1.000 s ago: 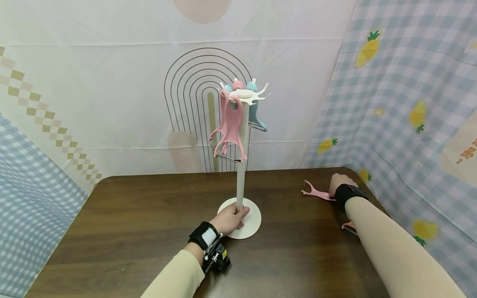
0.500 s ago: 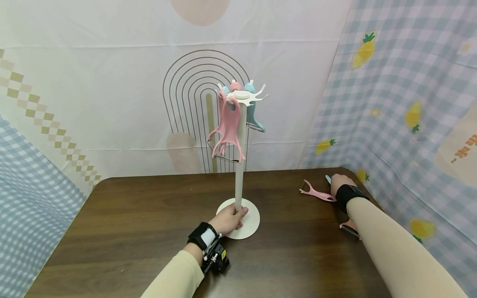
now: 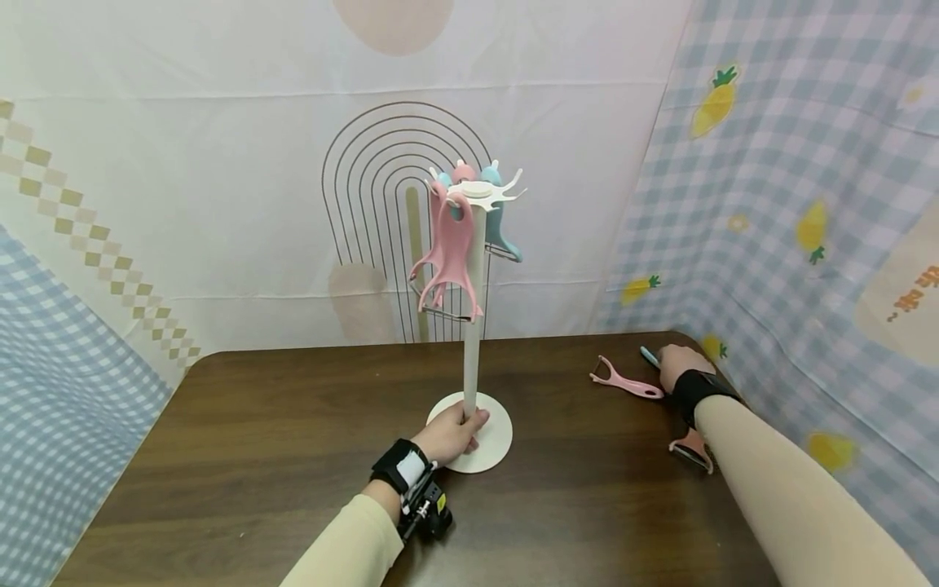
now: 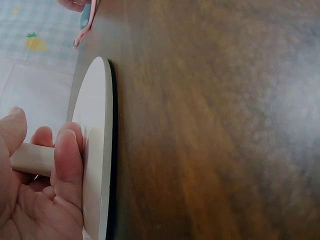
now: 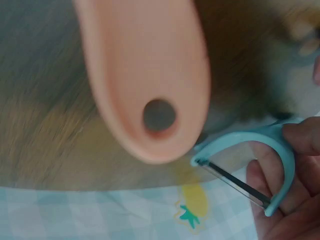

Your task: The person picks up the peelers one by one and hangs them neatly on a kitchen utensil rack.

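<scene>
My left hand [image 3: 449, 432] grips the pole [image 3: 473, 350] of a white stand just over its round base [image 3: 497, 432]; the left wrist view shows fingers curled around it. Pink peelers [image 3: 456, 253] and blue peelers [image 3: 500, 232] hang from hooks at the top. At the table's far right corner, my right hand [image 3: 681, 365] holds a light blue peeler [image 3: 649, 357]. Close up in the right wrist view, thumb and fingers grip that peeler's head [image 5: 250, 136] beside its blade. Part of it is hidden behind the hand in the head view.
A pink peeler [image 3: 623, 381] lies left of my right hand. Another, salmon-coloured peeler [image 3: 691, 448] lies under the right forearm; its holed handle [image 5: 145, 60] fills much of the right wrist view. Cloth curtains [image 3: 778, 179] stand behind and beside the brown table [image 3: 293, 440].
The right hand has shifted slightly right and back, and the end of the blue peeler has come into view beside it. The left hand keeps its hold on the pole.
</scene>
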A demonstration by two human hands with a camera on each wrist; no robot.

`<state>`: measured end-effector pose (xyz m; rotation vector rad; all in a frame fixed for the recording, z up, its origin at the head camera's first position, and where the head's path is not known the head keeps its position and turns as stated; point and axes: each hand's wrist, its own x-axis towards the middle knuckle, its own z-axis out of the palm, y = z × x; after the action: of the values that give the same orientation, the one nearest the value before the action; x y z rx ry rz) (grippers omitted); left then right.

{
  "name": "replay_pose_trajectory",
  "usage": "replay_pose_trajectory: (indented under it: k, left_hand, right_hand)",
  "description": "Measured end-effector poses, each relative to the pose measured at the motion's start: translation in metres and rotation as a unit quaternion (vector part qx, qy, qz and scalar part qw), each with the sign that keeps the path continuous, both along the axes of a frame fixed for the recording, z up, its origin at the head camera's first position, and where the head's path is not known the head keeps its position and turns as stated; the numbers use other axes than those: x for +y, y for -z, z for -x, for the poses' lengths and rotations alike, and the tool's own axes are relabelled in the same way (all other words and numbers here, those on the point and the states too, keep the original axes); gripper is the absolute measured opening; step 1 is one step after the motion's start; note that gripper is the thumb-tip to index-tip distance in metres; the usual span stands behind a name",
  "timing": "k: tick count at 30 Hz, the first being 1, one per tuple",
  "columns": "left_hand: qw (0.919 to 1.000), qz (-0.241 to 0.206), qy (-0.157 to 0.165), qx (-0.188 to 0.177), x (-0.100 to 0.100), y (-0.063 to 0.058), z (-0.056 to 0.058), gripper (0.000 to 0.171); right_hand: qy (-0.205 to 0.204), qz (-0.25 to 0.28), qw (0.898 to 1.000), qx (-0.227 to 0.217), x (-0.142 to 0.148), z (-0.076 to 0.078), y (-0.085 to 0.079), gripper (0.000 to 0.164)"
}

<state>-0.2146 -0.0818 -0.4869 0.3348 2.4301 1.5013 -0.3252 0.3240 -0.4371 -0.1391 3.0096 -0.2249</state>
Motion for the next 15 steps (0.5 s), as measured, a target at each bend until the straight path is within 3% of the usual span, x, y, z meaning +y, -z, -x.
replay_pose_trajectory:
  k: [6, 10, 15]
  left_hand:
    - [1.0000, -0.002, 0.001, 0.002, 0.000, -0.001, -0.001, 0.031]
    - [1.0000, 0.000, -0.001, 0.002, -0.001, -0.002, -0.002, 0.030]
    - [1.0000, 0.002, 0.003, 0.003, 0.000, -0.003, -0.002, 0.030]
  right_hand:
    - [0.000, 0.046, 0.997, 0.066, 0.001, 0.010, -0.012, 0.026]
    - [-0.024, 0.075, 0.990, 0.114, -0.013, 0.015, -0.031, 0.028]
    - [-0.042, 0.100, 0.981, 0.162, -0.042, 0.008, -0.058, 0.029]
